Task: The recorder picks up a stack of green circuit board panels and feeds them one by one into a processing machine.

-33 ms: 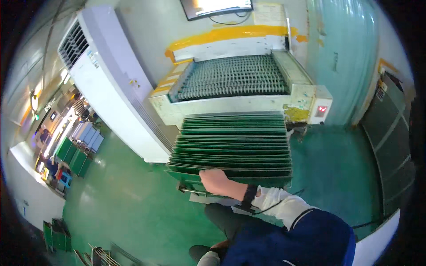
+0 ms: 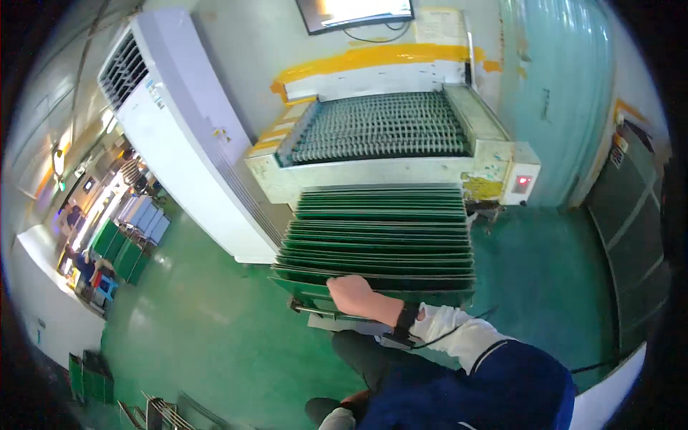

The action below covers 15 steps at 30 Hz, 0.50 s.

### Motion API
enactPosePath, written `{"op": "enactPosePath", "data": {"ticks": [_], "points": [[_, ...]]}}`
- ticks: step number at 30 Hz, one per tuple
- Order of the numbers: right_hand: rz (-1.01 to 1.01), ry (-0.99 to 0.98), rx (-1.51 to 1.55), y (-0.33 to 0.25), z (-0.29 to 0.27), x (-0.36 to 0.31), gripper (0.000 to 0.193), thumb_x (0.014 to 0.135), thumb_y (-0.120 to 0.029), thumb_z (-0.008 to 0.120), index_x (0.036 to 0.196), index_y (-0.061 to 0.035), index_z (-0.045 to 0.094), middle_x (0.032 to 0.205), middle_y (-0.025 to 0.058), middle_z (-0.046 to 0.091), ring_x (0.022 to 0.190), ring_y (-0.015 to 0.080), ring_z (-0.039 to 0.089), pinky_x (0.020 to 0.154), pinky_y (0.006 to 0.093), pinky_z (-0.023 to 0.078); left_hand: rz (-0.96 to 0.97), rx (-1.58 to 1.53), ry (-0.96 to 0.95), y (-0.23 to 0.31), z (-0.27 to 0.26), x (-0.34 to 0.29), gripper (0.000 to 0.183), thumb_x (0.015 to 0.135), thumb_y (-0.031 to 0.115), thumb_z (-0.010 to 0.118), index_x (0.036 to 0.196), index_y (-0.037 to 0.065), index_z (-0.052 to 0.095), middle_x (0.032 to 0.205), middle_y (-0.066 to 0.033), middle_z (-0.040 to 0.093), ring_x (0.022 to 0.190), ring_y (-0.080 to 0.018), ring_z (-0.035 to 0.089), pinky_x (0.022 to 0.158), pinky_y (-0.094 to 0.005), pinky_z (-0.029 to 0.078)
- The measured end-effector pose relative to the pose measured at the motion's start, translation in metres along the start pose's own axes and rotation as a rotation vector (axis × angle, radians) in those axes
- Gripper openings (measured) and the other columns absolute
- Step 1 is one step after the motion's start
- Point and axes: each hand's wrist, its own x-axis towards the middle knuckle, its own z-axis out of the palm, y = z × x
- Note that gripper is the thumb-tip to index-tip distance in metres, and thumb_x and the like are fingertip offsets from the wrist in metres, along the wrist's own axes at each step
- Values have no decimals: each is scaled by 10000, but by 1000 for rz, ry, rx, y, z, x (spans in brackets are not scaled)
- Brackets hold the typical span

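1. A close-set row of thin green panels (image 2: 380,236) stands on edge at the centre of the view, directly ahead of the person. Each panel's long upper edge runs left to right; the row itself stretches away, front to back.

2. The nearest panel (image 2: 304,290) crosses the front of the row, within reach of the right hand (image 2: 351,295), clearly the nearer of the two.

3. That right hand comes in from the right and lies across the front of the row, slightly left of the middle of the long edge. Its fingers look curled, but the fingertips are hidden, so whether they grip a panel cannot be told.

4. Of the left hand (image 2: 355,396), only what appears to be a patch of skin shows near the lower edge, well apart from the panels; its opening and any hold cannot be made out.

5. A metal bar (image 2: 294,306) juts out at the row's near left corner, below the hand.

6. Beyond the far end sits a pale machine bedded with rollers (image 2: 383,129), a box with a red light (image 2: 523,180) at its right. A tall white cabinet (image 2: 183,136) leans through the fisheye view at left.
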Motion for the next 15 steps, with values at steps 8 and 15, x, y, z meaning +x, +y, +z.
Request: {"op": "enactPosePath", "data": {"ticks": [8, 15], "points": [[-25, -67, -34, 28, 12, 18, 92, 768, -102, 552, 776, -12, 534, 706, 192, 590, 711, 390, 590, 604, 509, 454, -12, -14, 3, 4, -13, 9, 198, 847, 126, 518, 1020, 62, 592, 925, -78, 619, 773, -208, 587, 669, -353, 489], [8, -22, -59, 17, 8, 24, 176, 804, -183, 572, 775, -11, 549, 701, 190, 591, 703, 386, 592, 611, 503, 463, -11, -46, 12, -3, -14, 12, 193, 846, 121, 522, 1014, 61, 593, 922, -77, 619, 769, -209, 587, 666, -353, 489]]}}
